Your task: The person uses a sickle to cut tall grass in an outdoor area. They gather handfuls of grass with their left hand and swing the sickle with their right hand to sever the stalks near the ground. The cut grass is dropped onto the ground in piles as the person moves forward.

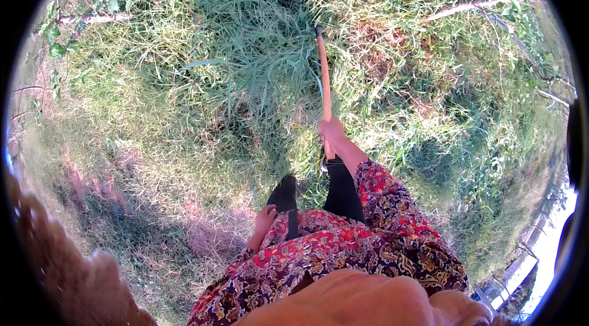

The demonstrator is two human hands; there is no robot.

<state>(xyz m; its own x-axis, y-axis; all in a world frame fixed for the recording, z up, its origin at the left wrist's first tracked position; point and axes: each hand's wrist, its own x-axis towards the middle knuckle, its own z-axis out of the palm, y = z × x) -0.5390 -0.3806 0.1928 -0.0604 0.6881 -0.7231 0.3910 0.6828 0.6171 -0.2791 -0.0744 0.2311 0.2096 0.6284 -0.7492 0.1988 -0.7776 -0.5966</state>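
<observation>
My right hand (pixel 333 132) grips a curved wooden tool handle (pixel 326 82) near its lower end. The handle points away from me, down towards the grass. Its dark far end (pixel 318 30) meets the green blades, and whatever head it has is hidden there. By my left thigh hangs my left hand (pixel 265 219), beside my patterned red and dark garment (pixel 322 238). Its fingers look loosely bent, and nothing shows in them. A dark strap (pixel 293 225) lies over the garment just right of that hand.
Tall green grass (pixel 257 50) grows thickly ahead, with drier cut or flattened grass (pixel 152 179) around me. A bare branch (pixel 478 4) lies at upper right, another branch (pixel 96 18) at upper left. Leafy stems (pixel 57 47) stand at the left rim.
</observation>
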